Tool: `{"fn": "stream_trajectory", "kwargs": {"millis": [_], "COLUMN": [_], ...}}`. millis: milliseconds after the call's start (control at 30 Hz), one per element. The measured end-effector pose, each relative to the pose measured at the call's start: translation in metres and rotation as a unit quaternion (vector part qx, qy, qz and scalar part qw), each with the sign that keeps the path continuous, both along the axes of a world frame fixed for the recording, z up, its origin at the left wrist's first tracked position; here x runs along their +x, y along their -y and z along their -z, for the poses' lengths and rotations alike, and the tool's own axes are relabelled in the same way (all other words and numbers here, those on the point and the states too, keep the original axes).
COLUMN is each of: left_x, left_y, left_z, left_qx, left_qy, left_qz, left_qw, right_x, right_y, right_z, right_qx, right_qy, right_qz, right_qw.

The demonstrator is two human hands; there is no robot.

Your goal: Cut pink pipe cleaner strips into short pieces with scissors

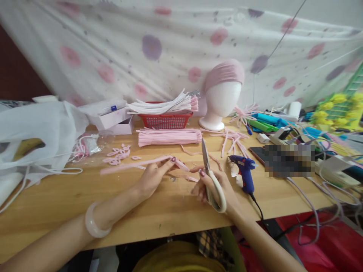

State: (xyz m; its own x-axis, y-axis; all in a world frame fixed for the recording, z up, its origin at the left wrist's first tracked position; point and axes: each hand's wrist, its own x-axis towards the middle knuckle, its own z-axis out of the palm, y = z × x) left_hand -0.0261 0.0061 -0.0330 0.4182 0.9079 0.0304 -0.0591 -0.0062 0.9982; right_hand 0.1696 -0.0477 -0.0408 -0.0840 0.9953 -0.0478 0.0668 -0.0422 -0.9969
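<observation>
Between the thumb and fingers of my left hand (154,173) is a pink pipe cleaner (127,165). Its long straight end reaches left over the table, and a folded end sticks out to the right of my fingertips. My right hand (211,185) grips a pair of scissors (217,194) with white handles, blades pointing up and away from me. The scissors are apart from the pipe cleaner. A heap of small pink loops (117,155) lies left of my left hand. Behind both hands rests a bundle of pink pipe cleaners (170,137).
A blue glue gun (245,172) stands right of my right hand, its cord running off the table's front edge. Farther right are a phone (256,154) and tangled cables. At the back are a red basket (166,121), a white foam head (221,102) and, left, a white bag (51,128).
</observation>
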Motion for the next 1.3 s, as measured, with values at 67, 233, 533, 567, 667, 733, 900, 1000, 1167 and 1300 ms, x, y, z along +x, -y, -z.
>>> {"fn": "stream_trajectory", "kwargs": {"millis": [67,233,533,567,667,733,900,1000,1167,1300], "left_x": [-0.004,-0.005,0.001,0.001,0.002,0.003,0.004,0.0,-0.002,0.001], "left_y": [-0.01,-0.029,-0.023,-0.021,-0.016,-0.014,-0.011,-0.012,-0.014,-0.009], "left_z": [-0.014,-0.05,-0.056,-0.057,-0.061,-0.063,-0.062,-0.057,-0.054,-0.06], "left_qx": [0.054,0.106,0.055,0.057,0.076,0.091,0.147,0.182,0.203,0.189], "left_qy": [-0.01,-0.009,0.012,0.004,-0.009,-0.017,-0.041,-0.069,-0.092,-0.083], "left_qz": [-0.023,0.056,0.079,0.073,0.064,0.061,0.035,0.02,0.011,0.016], "left_qw": [0.998,0.993,0.995,0.996,0.995,0.994,0.988,0.981,0.975,0.978], "right_x": [0.005,0.01,0.008,0.008,0.007,0.006,0.006,0.006,0.007,0.007], "right_y": [0.002,0.006,0.009,0.01,0.01,0.009,0.009,0.009,0.008,0.008], "right_z": [-0.004,-0.008,0.003,0.003,0.005,0.006,0.007,0.008,0.007,0.005], "right_qx": [0.041,0.147,0.171,0.174,0.177,0.174,0.175,0.185,0.192,0.193], "right_qy": [0.049,0.196,0.332,0.336,0.351,0.359,0.365,0.362,0.365,0.353], "right_qz": [0.003,-0.014,-0.063,-0.068,-0.068,-0.061,-0.061,-0.058,-0.052,-0.048], "right_qw": [0.998,0.969,0.925,0.923,0.917,0.915,0.912,0.912,0.91,0.914]}}
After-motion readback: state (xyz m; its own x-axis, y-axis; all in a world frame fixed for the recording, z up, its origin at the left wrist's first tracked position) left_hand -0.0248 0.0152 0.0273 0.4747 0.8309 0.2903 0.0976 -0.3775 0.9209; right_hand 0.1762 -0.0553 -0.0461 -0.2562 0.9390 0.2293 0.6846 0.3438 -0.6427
